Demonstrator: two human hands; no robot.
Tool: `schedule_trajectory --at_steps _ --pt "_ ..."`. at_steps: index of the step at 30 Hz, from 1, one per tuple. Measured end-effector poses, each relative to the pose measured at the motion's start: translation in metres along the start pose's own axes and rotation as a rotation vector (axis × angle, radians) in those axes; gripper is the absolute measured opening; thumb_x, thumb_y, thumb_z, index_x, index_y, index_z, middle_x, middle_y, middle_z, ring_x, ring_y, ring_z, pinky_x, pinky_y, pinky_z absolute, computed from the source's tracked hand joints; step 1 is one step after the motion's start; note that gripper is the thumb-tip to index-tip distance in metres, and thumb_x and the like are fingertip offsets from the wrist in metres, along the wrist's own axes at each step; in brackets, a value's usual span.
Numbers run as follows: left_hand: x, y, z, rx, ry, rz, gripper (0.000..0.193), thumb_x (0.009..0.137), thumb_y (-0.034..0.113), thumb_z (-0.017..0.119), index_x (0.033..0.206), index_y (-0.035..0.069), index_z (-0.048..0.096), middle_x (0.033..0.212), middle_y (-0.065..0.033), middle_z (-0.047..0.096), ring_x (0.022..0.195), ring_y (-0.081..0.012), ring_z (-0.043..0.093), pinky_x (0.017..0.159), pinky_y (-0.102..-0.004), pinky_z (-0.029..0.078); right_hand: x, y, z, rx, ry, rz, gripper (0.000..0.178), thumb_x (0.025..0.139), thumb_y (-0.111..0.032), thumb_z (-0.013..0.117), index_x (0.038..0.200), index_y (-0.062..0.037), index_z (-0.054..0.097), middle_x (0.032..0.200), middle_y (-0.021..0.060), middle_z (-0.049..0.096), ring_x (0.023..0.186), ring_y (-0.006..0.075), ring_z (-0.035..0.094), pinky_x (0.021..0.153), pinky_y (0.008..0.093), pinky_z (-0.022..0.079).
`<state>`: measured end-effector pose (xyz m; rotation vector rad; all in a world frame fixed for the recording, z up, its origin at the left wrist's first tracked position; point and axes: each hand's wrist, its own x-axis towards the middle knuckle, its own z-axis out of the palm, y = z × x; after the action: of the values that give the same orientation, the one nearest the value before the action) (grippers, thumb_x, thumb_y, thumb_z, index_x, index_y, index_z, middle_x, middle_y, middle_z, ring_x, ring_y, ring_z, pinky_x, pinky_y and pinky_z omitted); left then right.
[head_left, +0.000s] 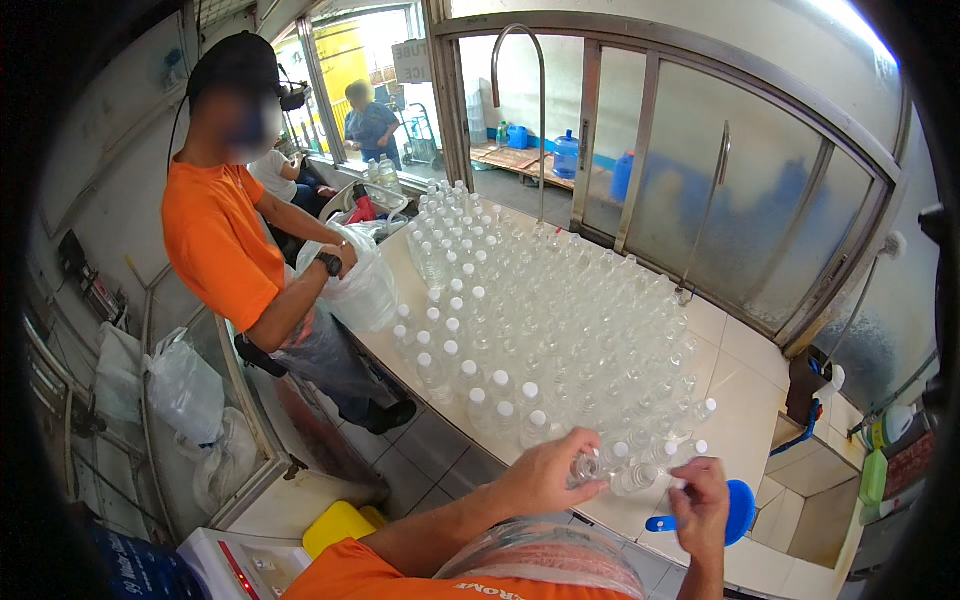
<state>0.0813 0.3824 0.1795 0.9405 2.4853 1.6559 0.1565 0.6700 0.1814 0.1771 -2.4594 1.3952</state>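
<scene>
The left hand [545, 472] is wrapped around a clear plastic bottle [583, 466] at the near edge of the tiled counter [745, 400] — smooth, cylindrical, standing roughly upright. The right hand [700, 505] pinches a small white cap [679, 484] beside a blue scoop [738, 512]. Beyond stand dense rows of white-capped bottles [520, 310] — then a person in an orange shirt [215, 240] holding a plastic bag [365, 285].
</scene>
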Motion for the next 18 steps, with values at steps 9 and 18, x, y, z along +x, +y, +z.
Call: schedule_trajectory --at_steps 9,18 --pt "-0.015 0.000 0.000 -0.170 -0.341 -0.230 0.060 0.088 0.022 0.078 0.136 0.003 0.048 0.114 -0.0280 0.070 0.107 -0.0451 0.071 0.087 -0.0475 0.056 0.034 -0.091 0.053 -0.014 -0.453 -0.230 0.035 0.080 0.007 0.077 0.112 -0.0073 0.078 0.111 0.0139 0.073 0.100 0.0313 0.074 0.081 0.0380 0.062" --pt "-0.028 -0.001 -0.002 -0.104 -0.365 -0.327 0.061 0.084 0.022 0.078 0.135 0.005 0.048 0.107 -0.0243 0.073 0.102 -0.0441 0.072 0.084 -0.0483 0.058 0.030 -0.090 0.068 -0.113 -0.496 -0.230 0.021 0.084 -0.003 0.078 0.105 -0.0036 0.076 0.096 0.0149 0.073 0.085 0.0339 0.072 0.072 0.0403 0.059"
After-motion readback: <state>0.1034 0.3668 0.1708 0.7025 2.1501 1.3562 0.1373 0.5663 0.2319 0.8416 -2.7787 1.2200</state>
